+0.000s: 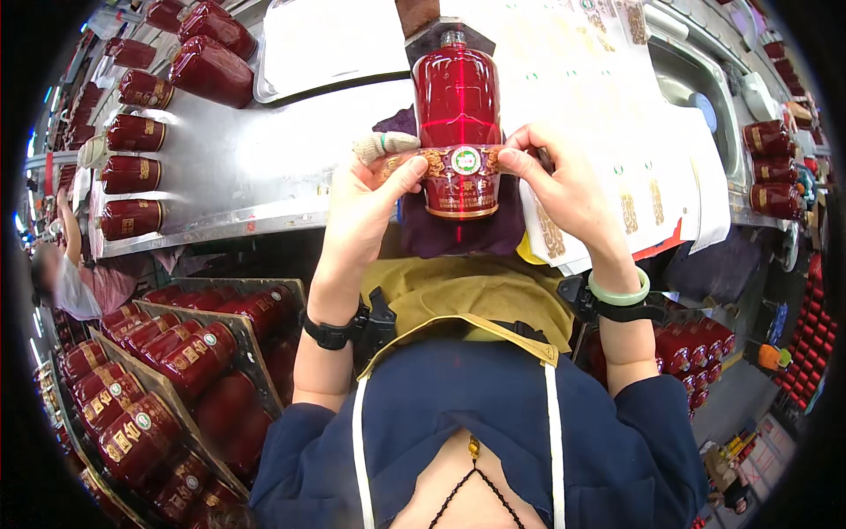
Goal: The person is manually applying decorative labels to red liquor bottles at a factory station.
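Note:
A dark red glass bottle (pixel 456 97) lies in front of me on a dark purple cloth (pixel 441 240), its neck pointing away. Red laser lines cross on its body. Around its lower part runs a gold-patterned label strip (pixel 486 161) with a round green-and-white emblem (pixel 465 160). My left hand (pixel 366 198) pinches the strip's left end between thumb and fingers; a pale cloth cover sits on one finger. At the right end, thumb and forefinger of my right hand (pixel 568 181) are closed on the strip, its other fingers curled.
Sheets of gold decals (pixel 621 132) lie right of the bottle beside a metal sink (pixel 683 75). A white tray (pixel 330 44) is at the back left. Several red bottles (pixel 132 176) line the bench's left end; more fill crates (pixel 185 353) lower left. Another person (pixel 79 273) is at far left.

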### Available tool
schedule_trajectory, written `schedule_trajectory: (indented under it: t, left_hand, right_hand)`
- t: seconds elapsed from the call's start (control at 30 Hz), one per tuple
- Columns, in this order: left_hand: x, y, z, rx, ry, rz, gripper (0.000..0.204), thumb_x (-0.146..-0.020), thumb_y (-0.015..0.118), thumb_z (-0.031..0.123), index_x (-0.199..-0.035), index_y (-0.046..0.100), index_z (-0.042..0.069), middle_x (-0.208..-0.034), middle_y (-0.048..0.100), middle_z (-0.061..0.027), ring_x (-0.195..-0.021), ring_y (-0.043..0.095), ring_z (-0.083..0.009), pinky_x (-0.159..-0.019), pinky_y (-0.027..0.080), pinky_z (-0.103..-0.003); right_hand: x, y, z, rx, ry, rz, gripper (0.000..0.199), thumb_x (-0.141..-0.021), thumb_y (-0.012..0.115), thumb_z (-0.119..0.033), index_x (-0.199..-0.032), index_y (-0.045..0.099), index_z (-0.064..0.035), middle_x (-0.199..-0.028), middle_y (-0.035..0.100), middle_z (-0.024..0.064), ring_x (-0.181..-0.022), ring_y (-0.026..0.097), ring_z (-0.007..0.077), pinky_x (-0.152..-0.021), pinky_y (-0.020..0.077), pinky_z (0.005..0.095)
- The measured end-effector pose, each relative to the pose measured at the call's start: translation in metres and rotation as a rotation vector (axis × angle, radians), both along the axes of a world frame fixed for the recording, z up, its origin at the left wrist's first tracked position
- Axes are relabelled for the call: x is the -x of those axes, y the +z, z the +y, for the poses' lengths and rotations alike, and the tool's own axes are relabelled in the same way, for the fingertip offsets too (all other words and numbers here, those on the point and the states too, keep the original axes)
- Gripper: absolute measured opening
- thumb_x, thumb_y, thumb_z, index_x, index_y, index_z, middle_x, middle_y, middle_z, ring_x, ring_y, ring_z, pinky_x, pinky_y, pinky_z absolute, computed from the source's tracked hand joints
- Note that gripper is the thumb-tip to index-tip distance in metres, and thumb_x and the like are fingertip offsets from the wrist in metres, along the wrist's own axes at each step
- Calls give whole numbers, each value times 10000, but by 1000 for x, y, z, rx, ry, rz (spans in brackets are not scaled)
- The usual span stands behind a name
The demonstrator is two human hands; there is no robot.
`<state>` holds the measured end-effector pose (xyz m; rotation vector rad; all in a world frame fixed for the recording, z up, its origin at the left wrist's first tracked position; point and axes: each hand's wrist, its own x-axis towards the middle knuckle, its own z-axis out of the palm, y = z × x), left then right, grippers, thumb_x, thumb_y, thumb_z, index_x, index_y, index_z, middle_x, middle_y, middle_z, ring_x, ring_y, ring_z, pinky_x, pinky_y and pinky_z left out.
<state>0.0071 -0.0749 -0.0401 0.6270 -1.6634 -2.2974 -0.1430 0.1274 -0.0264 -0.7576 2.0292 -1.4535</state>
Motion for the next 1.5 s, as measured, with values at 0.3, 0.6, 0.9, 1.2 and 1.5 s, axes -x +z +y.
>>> schedule_trajectory:
  t: [0.3, 0.6, 0.9, 1.2, 1.5]
  left_hand:
    - [0, 3, 3, -76, 32, 0, 275, -935, 779, 69, -1178, 662, 18, -1045, 728, -57, -902, 656, -95, -797, 530, -252]
    - [1, 0, 1, -109, 34, 9, 252, -950, 761, 72, -1175, 662, 15, -1042, 738, -55, -911, 679, -99, -780, 532, -247]
    - [1, 0, 0, -122, 20, 13, 257, -946, 766, 65, -1174, 658, 18, -1038, 736, -55, -912, 679, -100, -781, 529, -248]
    - [2, 2, 2, -114, 26, 11, 256, -942, 770, 58, -1170, 662, 15, -1023, 725, -47, -899, 659, -92, -778, 519, -243]
    - [2, 4, 4, -94, 44, 2, 266, -936, 776, 48, -1173, 657, 16, -1019, 714, -44, -923, 661, -98, -797, 526, -246]
  right_hand:
    - [-1, 7, 1, -65, -3, -3, 188, -989, 715, -186, -970, 674, -4, -796, 611, 15, -683, 465, 86, -638, 416, 280]
    - [-1, 10, 1, -76, 11, -12, 161, -996, 707, -170, -986, 672, -12, -806, 591, -19, -698, 439, 58, -640, 384, 247]
    - [0, 9, 0, -63, 12, 22, 149, -986, 712, -152, -982, 675, -7, -832, 612, -3, -705, 466, 67, -653, 403, 250]
    - [-1, 9, 1, -72, -9, 11, 175, -962, 738, -161, -953, 681, 4, -847, 635, 30, -684, 493, 93, -648, 442, 278]
    - [-1, 8, 0, -50, -16, 12, 163, -954, 753, -162, -946, 694, -10, -786, 621, -6, -668, 467, 70, -621, 425, 267]
